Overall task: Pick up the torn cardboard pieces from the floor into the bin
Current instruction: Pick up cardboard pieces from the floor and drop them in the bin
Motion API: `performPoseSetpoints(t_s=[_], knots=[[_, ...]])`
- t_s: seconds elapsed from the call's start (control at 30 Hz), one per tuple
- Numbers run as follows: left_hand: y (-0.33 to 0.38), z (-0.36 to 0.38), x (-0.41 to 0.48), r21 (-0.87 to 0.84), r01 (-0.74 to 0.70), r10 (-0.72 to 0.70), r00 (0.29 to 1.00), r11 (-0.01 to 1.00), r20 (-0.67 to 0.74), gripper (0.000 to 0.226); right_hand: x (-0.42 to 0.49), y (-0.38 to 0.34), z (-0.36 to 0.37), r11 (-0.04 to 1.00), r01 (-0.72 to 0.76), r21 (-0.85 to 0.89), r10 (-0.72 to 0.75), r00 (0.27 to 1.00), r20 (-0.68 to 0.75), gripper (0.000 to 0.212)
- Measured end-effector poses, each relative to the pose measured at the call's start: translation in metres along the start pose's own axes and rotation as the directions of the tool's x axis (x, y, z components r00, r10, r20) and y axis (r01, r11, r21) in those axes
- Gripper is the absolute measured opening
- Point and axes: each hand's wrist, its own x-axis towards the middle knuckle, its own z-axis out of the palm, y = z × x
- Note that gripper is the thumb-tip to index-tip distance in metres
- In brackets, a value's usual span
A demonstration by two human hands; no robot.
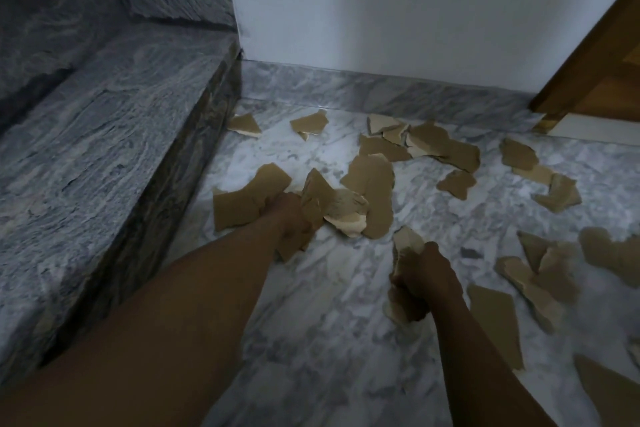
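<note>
Several torn brown cardboard pieces lie scattered over the grey marble floor [311, 322]. My left hand [289, 218] reaches forward and grips a bunch of cardboard pieces [322, 196] near the step. My right hand [424, 279] is nearer to me and holds a few cardboard scraps [407, 243] that stick up from its fist. More loose pieces lie ahead by the wall [436, 144] and at the right [540, 274]. No bin is in view.
A dark granite stair step [114, 156] rises along the left. A white wall [381, 10] with a marble skirting closes the far side. A wooden door [602, 73] stands at the far right.
</note>
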Motion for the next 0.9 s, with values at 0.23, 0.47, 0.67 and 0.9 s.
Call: performPoseSetpoints(t_s=[0.23, 0.47, 0.67, 0.9], knots=[[0.005, 0.018, 0.002, 0.139, 0.108, -0.114, 0.993, 0.984, 0.037, 0.062, 0.015, -0.070, -0.044, 0.948, 0.295, 0.120, -0.309, 0.944, 0.117, 0.038], [-0.003, 0.026, 0.007, 0.003, 0.152, -0.152, 0.988, 0.988, -0.005, 0.085, 0.032, -0.120, 0.018, 0.785, 0.425, -0.451, -0.338, 0.904, 0.263, 0.052], [0.000, 0.021, 0.018, 0.057, 0.175, -0.179, 0.982, 0.983, 0.065, 0.106, 0.033, -0.114, 0.029, 0.732, 0.437, -0.523, -0.396, 0.897, 0.196, 0.042], [0.008, 0.017, 0.006, 0.058, 0.199, -0.199, 0.980, 0.978, -0.006, 0.087, 0.034, -0.112, 0.026, 0.703, 0.460, -0.543, -0.396, 0.887, 0.238, 0.040]])
